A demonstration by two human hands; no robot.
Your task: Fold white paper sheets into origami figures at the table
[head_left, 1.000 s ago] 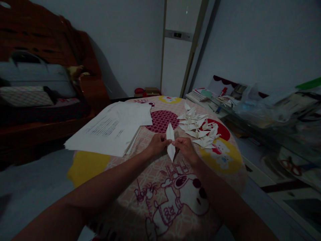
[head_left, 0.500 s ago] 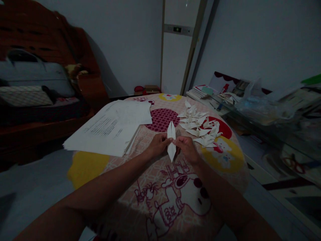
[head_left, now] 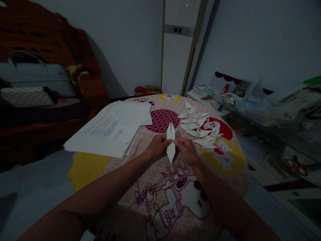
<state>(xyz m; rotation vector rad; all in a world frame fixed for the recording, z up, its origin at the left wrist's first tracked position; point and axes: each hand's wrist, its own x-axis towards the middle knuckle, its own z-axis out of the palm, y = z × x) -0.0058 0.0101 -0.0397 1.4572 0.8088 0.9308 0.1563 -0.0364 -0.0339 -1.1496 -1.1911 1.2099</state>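
Observation:
A narrow, diamond-shaped piece of folded white paper (head_left: 171, 152) is held upright between my two hands, with a slit running down from its top point. My left hand (head_left: 158, 145) pinches its left edge, thumb on the near face. On the right edge, my right hand (head_left: 187, 148) grips it in the same way at about the same height. The fingers behind the paper are hidden. Beyond my right hand lies a cluster of several folded paper cranes (head_left: 198, 125). To the left is a stack of printed paper sheets (head_left: 110, 127).
A patterned cloth covers the round table (head_left: 140, 164). At the right stands a glass-topped cabinet with a plastic bag (head_left: 258, 103), papers and scissors (head_left: 297, 166). A wooden bench (head_left: 92, 85) with bags on it is at the left. A tall white air conditioner (head_left: 177, 60) stands behind.
Both hands keep hold of the folded paper in nearly the same place. The whole view has shifted very slightly; nothing else has visibly moved.

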